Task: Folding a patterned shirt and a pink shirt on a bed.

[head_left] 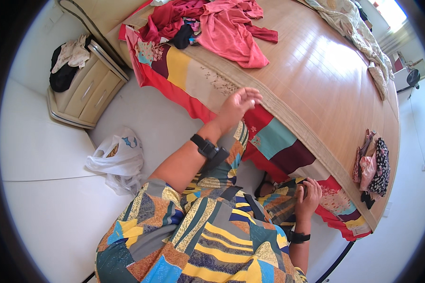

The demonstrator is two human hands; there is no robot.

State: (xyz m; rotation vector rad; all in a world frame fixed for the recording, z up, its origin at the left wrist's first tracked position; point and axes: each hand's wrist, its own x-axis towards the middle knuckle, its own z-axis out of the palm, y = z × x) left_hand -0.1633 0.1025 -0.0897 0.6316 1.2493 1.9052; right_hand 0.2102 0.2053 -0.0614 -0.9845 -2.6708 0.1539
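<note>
Left hand (243, 101) raised at the bed's near edge, fingers loosely bent, nothing seen in it; contact with the cloth below cannot be judged. Right hand (309, 195) lies at the wearer's right knee (281, 203), fingers curled; whether it grips anything cannot be told. Nearest item to both: a multicoloured patchwork cloth (275, 137) in red, teal, plum, yellow and cream floral panels, hanging down the bed's near side. Above it, a beige woven border strip (293, 121) edges a glossy tan slatted mat (316, 89). This surface stretches between a heap of crimson cloth (167, 21) with a coral-pink long-sleeved garment (231, 35) at the upper left and a small bundle of pink and black floral garments (376, 165) near the right-hand edge. A rumpled cream quilt (337, 21) lies along the far side. Pale grey floor (160, 108) runs between bed and a cream two-drawer nightstand (97, 87); bed edge and wearer's legs bound the room for moving. Writing: blue printed marks on a white translucent plastic bag (120, 158), not legible. Containers: the bag stands on the floor, a brownish item (112, 151) partly visible at its opening, kind unclear; nightstand drawers shut, black and cream cloths (73, 54) on top.
</note>
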